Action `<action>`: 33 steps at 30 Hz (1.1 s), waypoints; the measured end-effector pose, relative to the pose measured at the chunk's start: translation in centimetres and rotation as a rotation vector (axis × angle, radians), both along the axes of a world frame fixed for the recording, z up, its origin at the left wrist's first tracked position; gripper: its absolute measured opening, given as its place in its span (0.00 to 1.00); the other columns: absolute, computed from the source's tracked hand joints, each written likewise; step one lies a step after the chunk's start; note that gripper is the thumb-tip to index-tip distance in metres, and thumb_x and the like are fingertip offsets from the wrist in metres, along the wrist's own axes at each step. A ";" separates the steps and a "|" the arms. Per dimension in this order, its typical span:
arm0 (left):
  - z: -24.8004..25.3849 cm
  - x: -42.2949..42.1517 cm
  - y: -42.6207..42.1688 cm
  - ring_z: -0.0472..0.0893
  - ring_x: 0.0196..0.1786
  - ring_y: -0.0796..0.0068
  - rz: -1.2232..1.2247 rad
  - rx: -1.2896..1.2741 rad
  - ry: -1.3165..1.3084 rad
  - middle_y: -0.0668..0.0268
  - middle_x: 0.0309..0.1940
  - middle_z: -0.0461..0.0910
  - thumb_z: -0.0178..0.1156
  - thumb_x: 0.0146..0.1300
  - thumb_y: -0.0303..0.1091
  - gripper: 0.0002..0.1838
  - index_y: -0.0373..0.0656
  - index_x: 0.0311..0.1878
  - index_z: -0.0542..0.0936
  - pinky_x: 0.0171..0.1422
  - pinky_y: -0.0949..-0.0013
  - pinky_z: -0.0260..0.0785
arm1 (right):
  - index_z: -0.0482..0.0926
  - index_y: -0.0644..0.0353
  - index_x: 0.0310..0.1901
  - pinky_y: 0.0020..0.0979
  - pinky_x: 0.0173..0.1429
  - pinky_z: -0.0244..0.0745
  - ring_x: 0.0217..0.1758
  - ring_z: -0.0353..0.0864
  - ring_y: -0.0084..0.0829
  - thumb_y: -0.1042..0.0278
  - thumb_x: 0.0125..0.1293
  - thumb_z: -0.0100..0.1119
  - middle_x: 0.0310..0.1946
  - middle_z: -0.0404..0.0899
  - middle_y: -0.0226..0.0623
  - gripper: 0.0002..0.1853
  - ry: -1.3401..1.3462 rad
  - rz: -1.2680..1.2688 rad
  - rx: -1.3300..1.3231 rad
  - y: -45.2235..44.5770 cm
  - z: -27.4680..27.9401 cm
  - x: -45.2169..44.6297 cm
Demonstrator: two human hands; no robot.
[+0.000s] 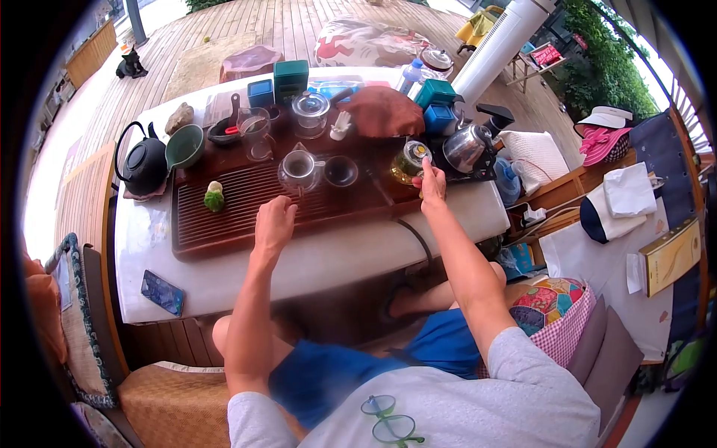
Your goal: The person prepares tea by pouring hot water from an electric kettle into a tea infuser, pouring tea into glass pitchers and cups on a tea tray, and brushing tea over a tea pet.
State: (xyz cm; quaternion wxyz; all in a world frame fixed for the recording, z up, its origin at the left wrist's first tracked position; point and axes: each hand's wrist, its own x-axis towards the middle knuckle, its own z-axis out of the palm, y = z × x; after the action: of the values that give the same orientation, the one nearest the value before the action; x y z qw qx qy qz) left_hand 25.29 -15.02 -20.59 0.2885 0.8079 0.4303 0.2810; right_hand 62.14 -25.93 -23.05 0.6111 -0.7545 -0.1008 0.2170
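At the right end of the wooden tea tray [246, 243], my right hand [433, 184] grips a glass teapot [407, 163] holding yellowish tea, its thumb up at the lid. My left hand [275, 222] hovers over the tray's front edge, fingers curled in and seemingly around nothing; their undersides are hidden. Just beyond it stands a glass pitcher [297, 176] with a strainer [299, 163] on top. A small dark-looking cup [340, 172] sits between the pitcher and the teapot. Left of my left hand, a green cabbage-shaped figurine [214, 196] rests on the slats.
A black kettle [144, 163] and green bowl [185, 146] stand at the left. Along the back are a glass jug [256, 136], lidded glass cup [310, 112] and brown cloth [388, 110]. A steel kettle [467, 148] is far right; a phone [162, 292] lies front left.
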 end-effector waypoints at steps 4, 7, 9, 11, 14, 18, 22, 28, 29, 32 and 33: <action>0.0 -0.4 0.5 0.84 0.43 0.46 0.016 0.001 -0.022 0.47 0.38 0.85 0.64 0.64 0.31 0.11 0.32 0.42 0.83 0.49 0.53 0.75 | 0.74 0.58 0.47 0.21 0.23 0.63 0.22 0.70 0.19 0.40 0.61 0.71 0.28 0.76 0.29 0.29 -0.057 -0.083 0.101 0.4 -0.8 -0.1; -0.3 -1.0 0.7 0.83 0.44 0.44 0.026 -0.017 -0.036 0.47 0.38 0.84 0.64 0.63 0.31 0.10 0.32 0.41 0.82 0.49 0.52 0.75 | 0.75 0.58 0.45 0.24 0.28 0.67 0.25 0.70 0.19 0.43 0.60 0.73 0.31 0.76 0.29 0.27 -0.093 -0.131 0.081 0.3 -1.0 -0.1; -0.4 -1.4 0.9 0.82 0.44 0.44 0.037 -0.022 -0.044 0.47 0.38 0.84 0.64 0.63 0.30 0.10 0.32 0.41 0.82 0.49 0.51 0.75 | 0.73 0.58 0.44 0.23 0.26 0.65 0.24 0.69 0.19 0.44 0.59 0.74 0.30 0.75 0.28 0.27 -0.096 -0.111 0.136 0.2 -0.9 0.3; -0.4 -2.0 1.1 0.82 0.44 0.44 0.049 -0.020 -0.036 0.47 0.38 0.84 0.64 0.63 0.30 0.10 0.32 0.41 0.82 0.49 0.51 0.74 | 0.72 0.56 0.42 0.22 0.24 0.62 0.24 0.67 0.17 0.46 0.58 0.76 0.29 0.73 0.26 0.26 -0.104 -0.046 0.167 -0.2 -0.4 0.9; -0.2 -2.3 1.2 0.82 0.45 0.44 0.063 -0.028 -0.055 0.47 0.38 0.84 0.64 0.63 0.30 0.10 0.32 0.41 0.82 0.49 0.51 0.74 | 0.72 0.56 0.42 0.22 0.24 0.58 0.23 0.66 0.16 0.48 0.59 0.76 0.28 0.72 0.26 0.25 -0.091 0.083 0.180 -0.4 2.1 1.2; 0.0 -2.3 1.0 0.82 0.45 0.43 0.072 -0.027 -0.065 0.46 0.38 0.84 0.63 0.64 0.31 0.10 0.32 0.41 0.82 0.49 0.50 0.74 | 0.72 0.56 0.43 0.22 0.26 0.60 0.24 0.67 0.16 0.49 0.59 0.76 0.29 0.74 0.26 0.25 -0.104 0.289 0.215 0.9 6.5 0.0; -0.5 -2.7 1.1 0.82 0.45 0.43 0.080 -0.032 -0.053 0.46 0.37 0.83 0.63 0.64 0.32 0.10 0.32 0.40 0.81 0.49 0.48 0.74 | 0.72 0.53 0.42 0.17 0.21 0.55 0.18 0.65 0.13 0.48 0.61 0.74 0.23 0.71 0.21 0.23 -0.097 0.480 0.156 4.1 9.9 -2.0; -0.1 -3.8 1.1 0.81 0.43 0.42 0.108 -0.033 -0.048 0.47 0.35 0.83 0.62 0.64 0.32 0.09 0.32 0.37 0.81 0.48 0.47 0.74 | 0.73 0.53 0.41 0.16 0.24 0.58 0.21 0.66 0.12 0.47 0.60 0.74 0.27 0.73 0.22 0.23 -0.241 0.727 -0.091 8.0 13.2 -6.1; 0.0 -3.9 1.1 0.82 0.42 0.42 0.116 -0.004 -0.067 0.47 0.34 0.83 0.62 0.63 0.31 0.09 0.33 0.35 0.81 0.47 0.47 0.74 | 0.73 0.53 0.41 0.16 0.24 0.58 0.22 0.66 0.13 0.46 0.59 0.74 0.27 0.73 0.22 0.24 -0.298 0.759 -0.133 8.7 13.2 -6.5; 0.5 -4.1 1.1 0.82 0.42 0.42 0.123 -0.037 -0.092 0.47 0.34 0.83 0.62 0.64 0.31 0.09 0.33 0.35 0.81 0.47 0.47 0.74 | 0.75 0.56 0.40 0.22 0.33 0.63 0.31 0.69 0.18 0.43 0.57 0.74 0.30 0.75 0.28 0.26 -0.426 0.826 -0.234 9.9 13.2 -7.5; 0.5 -4.1 1.2 0.82 0.42 0.42 0.129 -0.044 -0.087 0.47 0.34 0.83 0.62 0.64 0.31 0.09 0.33 0.35 0.81 0.47 0.47 0.74 | 0.75 0.58 0.39 0.25 0.39 0.66 0.35 0.71 0.22 0.43 0.57 0.73 0.33 0.76 0.32 0.26 -0.451 0.840 -0.273 10.1 13.4 -7.9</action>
State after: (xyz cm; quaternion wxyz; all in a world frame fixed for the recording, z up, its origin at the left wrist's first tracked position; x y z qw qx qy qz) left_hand 21.14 -13.83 -20.11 0.3060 0.7589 0.4746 0.3244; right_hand 54.22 -15.81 -9.64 0.3295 -0.7501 -0.4965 0.2869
